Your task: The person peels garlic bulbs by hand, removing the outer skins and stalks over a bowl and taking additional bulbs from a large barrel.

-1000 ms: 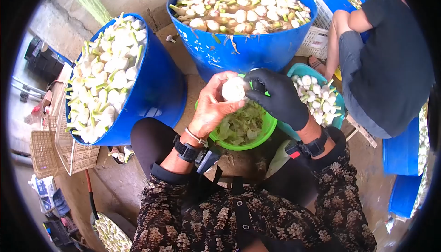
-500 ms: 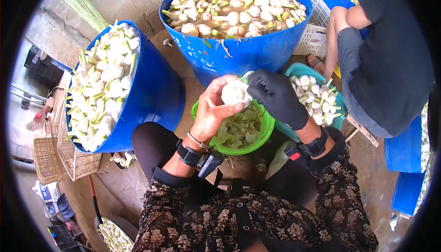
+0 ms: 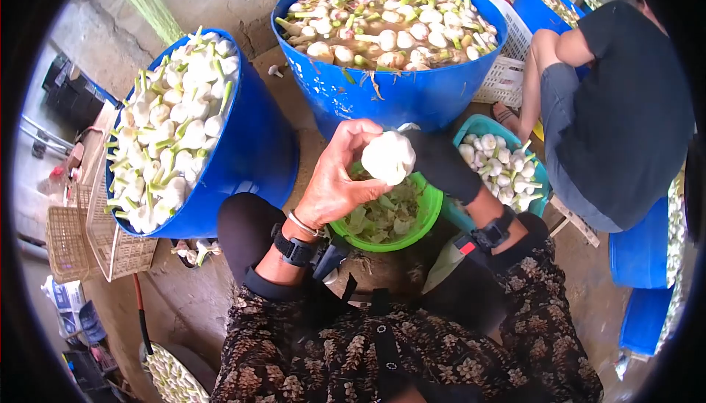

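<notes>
My bare left hand (image 3: pixel 342 171) grips a white garlic bulb (image 3: pixel 388 158) between thumb and fingers. Just behind and right of the bulb is my right hand (image 3: pixel 441 164), in a black glove; its fingers are mostly hidden, so their grip is unclear. A small white piece of skin shows at the bulb's top, near the glove. Below both hands stands a bright green basin (image 3: pixel 432 215) holding loose garlic skins (image 3: pixel 386 215). Beside my right forearm, a teal basin (image 3: pixel 542 175) contains several garlic bulbs with short stems (image 3: pixel 507 171).
A large blue tub (image 3: pixel 382 94) of garlic in brownish water stands ahead. Another blue tub (image 3: pixel 257 138), heaped with stemmed garlic, leans at left. A person in dark clothes (image 3: pixel 625 101) sits at right. Wicker baskets (image 3: pixel 68 241) and a long-handled shovel (image 3: pixel 141 315) lie to the left.
The garlic bulb has shifted slightly right and looks larger in view. My right glove has moved behind it, hiding its fingers. The whole view has shifted a little.
</notes>
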{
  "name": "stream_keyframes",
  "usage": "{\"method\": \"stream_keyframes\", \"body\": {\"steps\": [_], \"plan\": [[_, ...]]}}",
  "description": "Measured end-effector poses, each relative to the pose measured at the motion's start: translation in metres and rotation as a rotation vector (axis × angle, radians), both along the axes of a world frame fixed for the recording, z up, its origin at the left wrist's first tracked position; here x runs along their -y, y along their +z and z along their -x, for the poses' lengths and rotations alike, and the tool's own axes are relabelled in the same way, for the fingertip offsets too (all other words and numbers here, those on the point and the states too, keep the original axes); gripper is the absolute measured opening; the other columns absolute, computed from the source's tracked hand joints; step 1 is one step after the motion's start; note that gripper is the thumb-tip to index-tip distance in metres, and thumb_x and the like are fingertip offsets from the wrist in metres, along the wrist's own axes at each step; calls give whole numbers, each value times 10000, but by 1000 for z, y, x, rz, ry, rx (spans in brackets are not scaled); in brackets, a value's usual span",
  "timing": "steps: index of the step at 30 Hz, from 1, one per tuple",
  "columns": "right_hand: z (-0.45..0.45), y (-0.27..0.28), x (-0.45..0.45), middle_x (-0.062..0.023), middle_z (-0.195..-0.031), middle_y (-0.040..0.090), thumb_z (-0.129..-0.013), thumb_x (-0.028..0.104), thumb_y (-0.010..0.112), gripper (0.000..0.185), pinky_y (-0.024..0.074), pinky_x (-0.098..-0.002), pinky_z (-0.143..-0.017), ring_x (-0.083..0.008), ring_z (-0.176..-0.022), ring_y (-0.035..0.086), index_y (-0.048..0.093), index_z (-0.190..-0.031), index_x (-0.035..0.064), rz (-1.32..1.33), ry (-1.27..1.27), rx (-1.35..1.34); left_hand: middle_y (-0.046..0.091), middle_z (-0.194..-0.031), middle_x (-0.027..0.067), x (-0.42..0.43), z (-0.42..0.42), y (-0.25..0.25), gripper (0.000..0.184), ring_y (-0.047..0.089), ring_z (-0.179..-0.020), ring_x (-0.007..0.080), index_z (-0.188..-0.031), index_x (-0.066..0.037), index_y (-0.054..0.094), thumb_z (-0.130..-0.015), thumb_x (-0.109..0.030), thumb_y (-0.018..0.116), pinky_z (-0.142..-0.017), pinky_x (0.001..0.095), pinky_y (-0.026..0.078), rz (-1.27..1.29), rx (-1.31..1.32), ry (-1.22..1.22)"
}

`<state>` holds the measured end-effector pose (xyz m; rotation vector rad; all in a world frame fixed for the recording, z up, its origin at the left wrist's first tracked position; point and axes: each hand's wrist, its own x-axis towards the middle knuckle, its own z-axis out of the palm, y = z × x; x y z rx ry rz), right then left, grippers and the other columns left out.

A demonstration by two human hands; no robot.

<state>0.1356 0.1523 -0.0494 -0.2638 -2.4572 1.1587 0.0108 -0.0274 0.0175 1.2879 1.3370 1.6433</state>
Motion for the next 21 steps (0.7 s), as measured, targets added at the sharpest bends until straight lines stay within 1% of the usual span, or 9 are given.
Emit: {"method": "stream_keyframes", "body": {"steps": [2,5,8,11,14,17,20,21], "plan": [[-14,41,10,-104,-934,676,-845,188,661,310,504,-320,-745,-173,-824,640,615,-1106,27,442,-55,-43,532,-1132,57,3,4,-3,653,519,-1087,171,-1199,-76,455,-622,118,692,-996,316,382,7,-153,65],[-12,56,25,-78,-923,654,-866,193,655,297,496,-299,-747,-123,-826,597,610,-1089,2,245,44,-324,549,-1138,49,2,3,-11,583,531,-1102,179,-1164,-87,519,-633,76,695,-986,326,404,0,-338,127],[-12,61,27,-72,-932,640,-878,187,643,283,493,-285,-754,-119,-850,593,612,-1092,3,206,73,-226,515,-1160,33,2,-1,-6,610,499,-1127,168,-1176,-58,523,-612,147,629,-1013,323,373,-33,-325,39],[-17,71,24,-38,-897,620,-895,223,628,255,482,-267,-730,-105,-825,572,618,-1032,8,542,159,-182,537,-1159,34,2,1,-5,631,508,-1131,167,-1196,-62,528,-616,157,646,-1004,324,385,-58,-250,-78],[-17,65,10,1,-839,592,-912,251,604,229,465,-260,-686,-96,-785,547,610,-947,25,546,278,-54,550,-1193,49,4,-5,-11,675,539,-1103,181,-1232,-62,520,-617,151,696,-981,327,414,19,254,-207],[-18,57,18,29,-751,540,-926,288,583,246,440,-246,-636,-72,-734,507,593,-896,44,740,250,-100,548,-1234,72,5,-14,-13,702,564,-1078,196,-1266,-59,504,-627,86,756,-955,332,447,-10,339,-233],[-11,59,33,-38,-665,579,-905,250,584,206,459,-316,-585,-147,-640,584,590,-856,50,519,49,-209,551,-1242,89,5,-20,-15,704,574,-1070,214,-1304,-63,472,-671,7,772,-922,353,481,-83,562,-243],[-8,57,36,-76,-667,588,-892,231,583,186,461,-349,-579,-203,-635,598,585,-842,52,270,-7,-247,562,-1220,86,5,-23,-14,661,579,-1053,214,-1300,-66,476,-703,-5,754,-903,364,495,-99,658,-219]]}}
